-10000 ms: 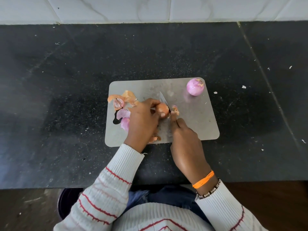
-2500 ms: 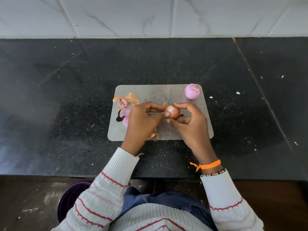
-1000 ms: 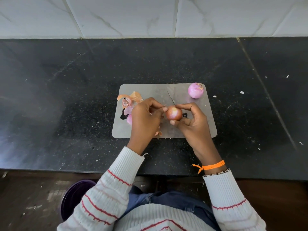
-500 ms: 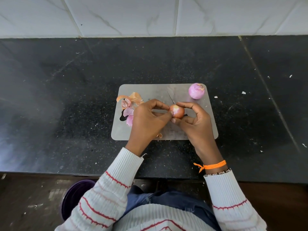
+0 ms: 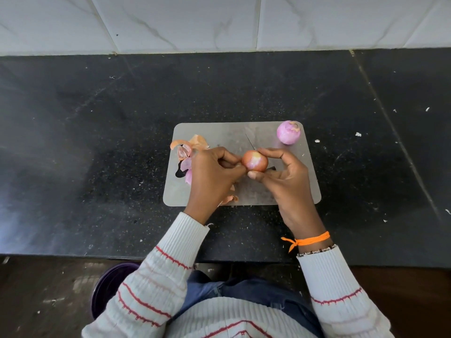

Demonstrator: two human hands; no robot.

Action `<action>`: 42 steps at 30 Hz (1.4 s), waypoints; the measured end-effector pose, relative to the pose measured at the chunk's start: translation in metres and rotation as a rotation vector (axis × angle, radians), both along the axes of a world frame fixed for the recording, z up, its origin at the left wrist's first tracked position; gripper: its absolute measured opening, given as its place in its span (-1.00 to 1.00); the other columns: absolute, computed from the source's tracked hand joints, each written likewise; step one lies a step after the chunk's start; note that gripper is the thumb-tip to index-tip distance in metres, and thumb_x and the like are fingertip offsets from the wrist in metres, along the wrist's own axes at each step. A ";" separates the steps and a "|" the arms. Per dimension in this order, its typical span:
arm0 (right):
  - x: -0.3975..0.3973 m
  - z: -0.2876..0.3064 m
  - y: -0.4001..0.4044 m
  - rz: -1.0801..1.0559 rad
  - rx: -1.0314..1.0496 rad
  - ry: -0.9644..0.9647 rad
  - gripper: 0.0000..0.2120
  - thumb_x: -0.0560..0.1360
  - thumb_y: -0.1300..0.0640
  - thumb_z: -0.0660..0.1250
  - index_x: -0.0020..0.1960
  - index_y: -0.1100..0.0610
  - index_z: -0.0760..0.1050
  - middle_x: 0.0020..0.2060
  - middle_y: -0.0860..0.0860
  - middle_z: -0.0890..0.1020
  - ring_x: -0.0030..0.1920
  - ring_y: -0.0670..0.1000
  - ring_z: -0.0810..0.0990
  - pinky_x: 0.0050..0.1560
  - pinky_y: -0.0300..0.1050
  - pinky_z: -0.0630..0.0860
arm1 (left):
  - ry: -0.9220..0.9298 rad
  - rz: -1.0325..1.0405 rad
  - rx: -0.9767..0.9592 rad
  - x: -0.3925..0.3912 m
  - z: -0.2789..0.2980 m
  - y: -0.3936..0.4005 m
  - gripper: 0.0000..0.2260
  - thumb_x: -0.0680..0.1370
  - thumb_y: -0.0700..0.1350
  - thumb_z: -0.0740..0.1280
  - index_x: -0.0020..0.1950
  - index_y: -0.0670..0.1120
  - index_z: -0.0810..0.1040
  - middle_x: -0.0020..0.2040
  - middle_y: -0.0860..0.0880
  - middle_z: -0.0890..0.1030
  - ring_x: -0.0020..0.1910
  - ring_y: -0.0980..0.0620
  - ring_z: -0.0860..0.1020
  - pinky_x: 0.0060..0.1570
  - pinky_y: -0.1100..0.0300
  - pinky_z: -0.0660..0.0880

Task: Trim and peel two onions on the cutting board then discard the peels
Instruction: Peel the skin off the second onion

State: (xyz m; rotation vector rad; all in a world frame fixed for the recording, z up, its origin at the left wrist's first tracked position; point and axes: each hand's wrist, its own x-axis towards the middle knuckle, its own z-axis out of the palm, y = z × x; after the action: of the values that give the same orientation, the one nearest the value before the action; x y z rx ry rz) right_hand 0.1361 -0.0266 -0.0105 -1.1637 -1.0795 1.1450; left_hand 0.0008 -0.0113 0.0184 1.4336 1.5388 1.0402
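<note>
Above the middle of the cutting board, the right hand holds the unpeeled onion between curled thumb and fingers. The left hand pinches its left end. The knife, its handle in the right hand, points away from the person. The peeled onion lies at the board's far right corner, the peels at its left edge.

Board left edge: we saw peels heaped there.
Board far right corner: a peeled onion stood in our way.
Board centre: both hands filled it.
Counter: open all round.
</note>
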 end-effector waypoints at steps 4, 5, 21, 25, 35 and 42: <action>-0.001 0.002 0.001 -0.043 0.019 -0.031 -0.61 0.31 0.43 0.47 0.07 0.16 0.52 0.10 0.05 0.61 -0.09 0.06 0.68 -0.05 -0.13 0.60 | -0.098 0.032 -0.017 -0.003 0.007 -0.003 -0.96 0.44 -0.30 0.39 -0.14 -0.22 0.63 -0.29 -0.12 0.66 -0.35 0.03 0.61 -0.25 0.24 0.58; -0.002 0.001 0.000 -0.057 0.009 -0.024 -0.61 0.30 0.43 0.47 0.06 0.15 0.52 0.11 0.06 0.60 -0.09 0.07 0.68 -0.06 -0.12 0.60 | -0.083 0.029 0.005 -0.003 0.010 -0.003 -0.94 0.46 -0.28 0.38 -0.11 -0.18 0.64 -0.26 -0.04 0.67 -0.31 0.07 0.63 -0.24 0.28 0.58; -0.006 -0.004 -0.003 -0.106 0.127 -0.212 -0.64 0.28 0.41 0.49 0.03 0.22 0.53 0.05 0.10 0.56 -0.10 -0.06 0.65 -0.10 -0.14 0.61 | 0.109 -0.018 0.154 0.004 0.006 -0.006 -0.95 0.42 -0.27 0.41 -0.14 -0.18 0.65 -0.19 -0.02 0.65 -0.22 0.16 0.60 -0.17 0.36 0.54; -0.009 -0.006 -0.005 -0.076 0.074 -0.134 -0.63 0.31 0.39 0.49 0.06 0.18 0.51 0.07 0.13 0.58 -0.08 0.08 0.67 -0.06 -0.08 0.61 | 0.135 -0.009 0.155 0.004 0.004 -0.005 -0.96 0.43 -0.24 0.41 -0.14 -0.16 0.60 -0.25 0.03 0.61 -0.28 0.21 0.57 -0.28 0.42 0.50; -0.010 0.001 -0.005 0.098 -0.142 0.595 -0.59 0.24 0.30 0.41 0.07 0.17 0.45 0.03 0.10 0.61 0.06 0.10 0.61 -0.01 -0.16 0.60 | -0.196 0.108 -0.024 0.001 0.005 -0.003 -0.95 0.50 -0.22 0.37 -0.10 -0.18 0.62 -0.27 -0.04 0.66 -0.31 0.14 0.61 -0.28 0.37 0.54; -0.002 -0.004 -0.006 0.171 -0.233 0.711 -0.43 0.16 0.14 0.55 0.14 0.14 0.48 0.00 0.10 0.66 -0.01 0.06 0.66 -0.06 -0.18 0.59 | -0.073 0.115 -0.001 0.002 -0.003 0.001 -0.94 0.48 -0.23 0.38 -0.09 -0.19 0.62 -0.31 0.00 0.64 -0.39 0.18 0.58 -0.35 0.37 0.51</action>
State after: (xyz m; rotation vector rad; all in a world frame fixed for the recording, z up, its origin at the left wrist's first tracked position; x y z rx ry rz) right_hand 0.1343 -0.0321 -0.0146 -0.7346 -0.5067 1.6823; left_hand 0.0031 -0.0102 0.0152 1.3041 1.5836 1.1473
